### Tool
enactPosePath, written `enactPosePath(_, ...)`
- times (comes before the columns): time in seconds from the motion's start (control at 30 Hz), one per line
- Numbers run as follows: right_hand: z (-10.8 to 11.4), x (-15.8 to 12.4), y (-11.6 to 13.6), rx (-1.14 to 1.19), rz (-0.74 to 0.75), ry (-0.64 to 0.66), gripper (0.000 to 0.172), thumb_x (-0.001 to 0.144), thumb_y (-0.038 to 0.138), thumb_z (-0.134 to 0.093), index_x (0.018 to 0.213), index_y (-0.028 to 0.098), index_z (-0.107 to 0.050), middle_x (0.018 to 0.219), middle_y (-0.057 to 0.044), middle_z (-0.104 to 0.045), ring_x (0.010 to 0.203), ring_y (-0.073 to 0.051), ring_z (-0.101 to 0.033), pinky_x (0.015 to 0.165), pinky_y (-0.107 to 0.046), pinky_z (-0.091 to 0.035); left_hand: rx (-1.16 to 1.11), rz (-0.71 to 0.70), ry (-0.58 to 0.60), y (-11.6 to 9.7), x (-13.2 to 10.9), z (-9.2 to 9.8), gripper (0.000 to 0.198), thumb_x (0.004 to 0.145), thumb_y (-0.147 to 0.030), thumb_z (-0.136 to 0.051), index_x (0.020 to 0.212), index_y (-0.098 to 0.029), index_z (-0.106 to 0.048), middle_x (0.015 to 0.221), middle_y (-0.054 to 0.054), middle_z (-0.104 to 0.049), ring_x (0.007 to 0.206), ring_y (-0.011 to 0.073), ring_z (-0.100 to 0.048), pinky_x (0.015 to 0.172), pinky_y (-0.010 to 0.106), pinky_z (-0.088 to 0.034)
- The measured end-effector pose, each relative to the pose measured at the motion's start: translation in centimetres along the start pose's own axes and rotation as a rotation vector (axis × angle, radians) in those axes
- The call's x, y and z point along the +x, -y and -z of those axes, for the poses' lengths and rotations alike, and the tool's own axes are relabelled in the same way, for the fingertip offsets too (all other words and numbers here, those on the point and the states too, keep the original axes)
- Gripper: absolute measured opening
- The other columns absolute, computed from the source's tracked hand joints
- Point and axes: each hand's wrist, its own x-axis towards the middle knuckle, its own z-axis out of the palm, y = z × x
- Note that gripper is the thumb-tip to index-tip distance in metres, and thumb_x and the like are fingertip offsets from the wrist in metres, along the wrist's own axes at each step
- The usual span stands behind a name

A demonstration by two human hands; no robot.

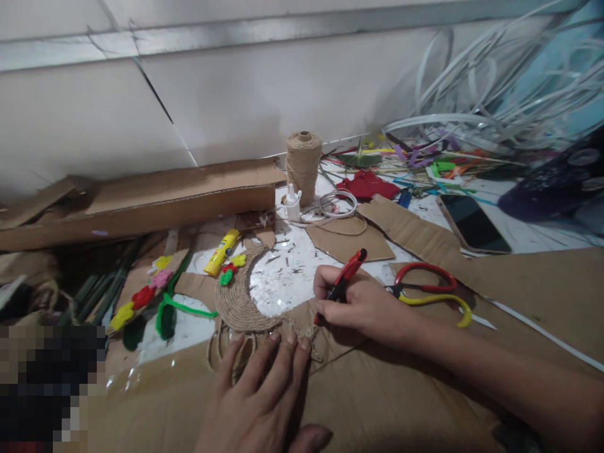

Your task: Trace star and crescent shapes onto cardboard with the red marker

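The left hand lies open, palm down, on brown cardboard, fingertips at loose twine below a coiled jute crescent. Just right of the crescent, the right hand closes around a slim red-and-black tool. Red-and-yellow-handled scissors lie beside that hand, farther right.
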Motion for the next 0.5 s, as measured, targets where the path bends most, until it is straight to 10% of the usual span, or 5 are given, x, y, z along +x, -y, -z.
enactPosePath(0.5, 0.00, -0.64, 0.04, 0.041, -0.026, -0.018, 0.013, 0.078, 0.030, -0.066, 0.076, 0.024, -0.055, 0.066, 0.005, -0.052, 0.064, -0.016, -0.046, 0.057, -0.029, -0.033, 0.012, 0.006, -0.016, -0.03, 0.19, 0.21, 0.059, 0.107, -0.064, -0.051, 0.136, -0.018, -0.074, 0.133, 0.007, -0.080, 0.118, 0.0275, -0.071, 0.134, 0.047, 0.008)
